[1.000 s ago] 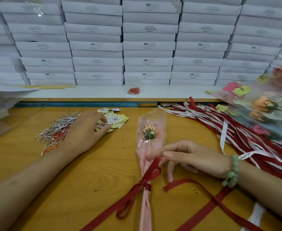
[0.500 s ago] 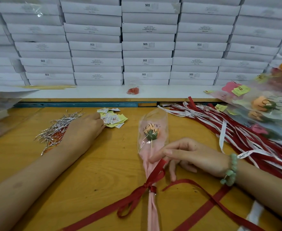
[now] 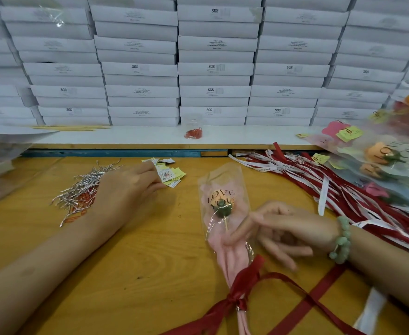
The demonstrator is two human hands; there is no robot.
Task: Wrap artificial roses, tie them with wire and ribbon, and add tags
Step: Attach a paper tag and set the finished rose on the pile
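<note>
**Tag step: lift 1 tag, keep the rose pinned**

The wrapped rose [image 3: 222,204] lies on the wooden table [image 3: 126,262], top pointing away. Its red ribbon [image 3: 242,293] is already knotted round the narrow end near the front edge, so the tag looks like what remains.

The right hand [image 3: 288,228] is blurred. Its fingers are spread and fairly straight against the wrap's lower half, gripping nothing. It should steady the wrap so the bow does not twist.

The left hand [image 3: 131,187] has curled fingers at the near edge of the tags [image 3: 172,172]. Whether 1 is pinched I cannot tell. It is best to slide a single tag free, not a clump.

The stacked white boxes [image 3: 213,68] are closed, their contents hidden. The clear sleeve [image 3: 237,180] holds 1 rose and pink paper [image 3: 225,257]. A small clear bag [image 3: 193,131] on the shelf [image 3: 247,139] holds red loops.
</note>
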